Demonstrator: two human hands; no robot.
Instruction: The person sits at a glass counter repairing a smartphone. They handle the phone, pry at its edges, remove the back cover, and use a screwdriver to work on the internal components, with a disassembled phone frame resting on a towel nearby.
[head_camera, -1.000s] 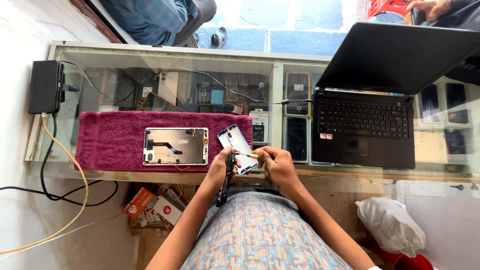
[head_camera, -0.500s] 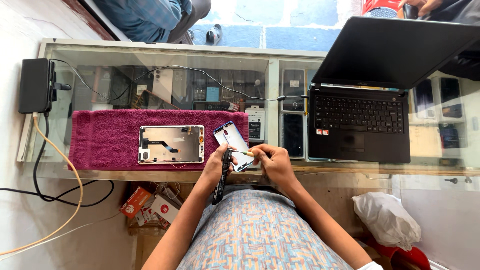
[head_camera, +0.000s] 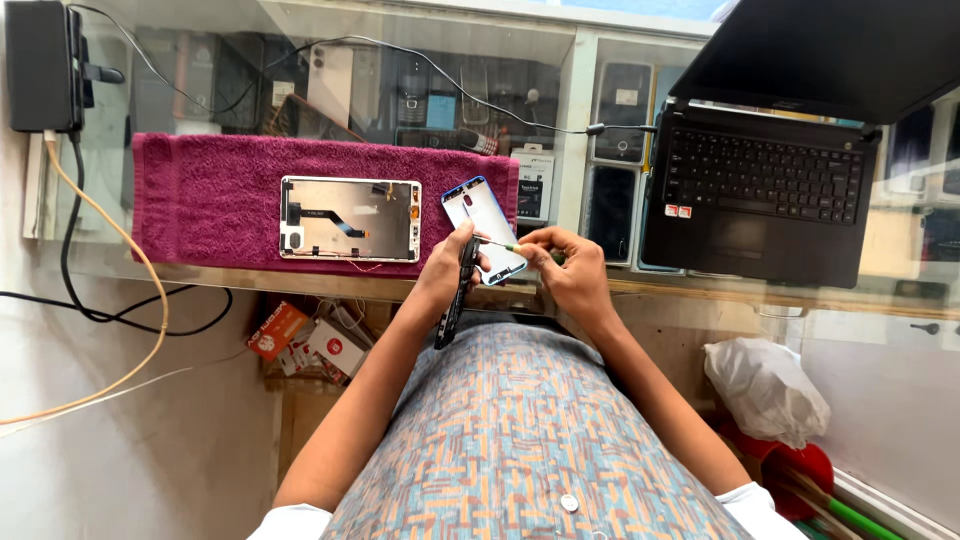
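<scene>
Our left hand (head_camera: 447, 272) grips a slim black phone body (head_camera: 457, 300) edge-on, and our right hand (head_camera: 565, 272) pinches a thin green-tipped screwdriver (head_camera: 510, 246) against it. Just beyond the left hand, a blue-rimmed phone back cover (head_camera: 484, 222) lies on the magenta towel (head_camera: 210, 190). We should keep the tip square and steady. The screw itself is too small to see.

Left hand (head_camera: 447, 268) grips phone (head_camera: 459, 292); right hand (head_camera: 570, 272), screwdriver (head_camera: 520, 248).

Left hand (head_camera: 445, 272) and right hand (head_camera: 570, 268) both curled shut, fingertips nearly meeting.
</scene>
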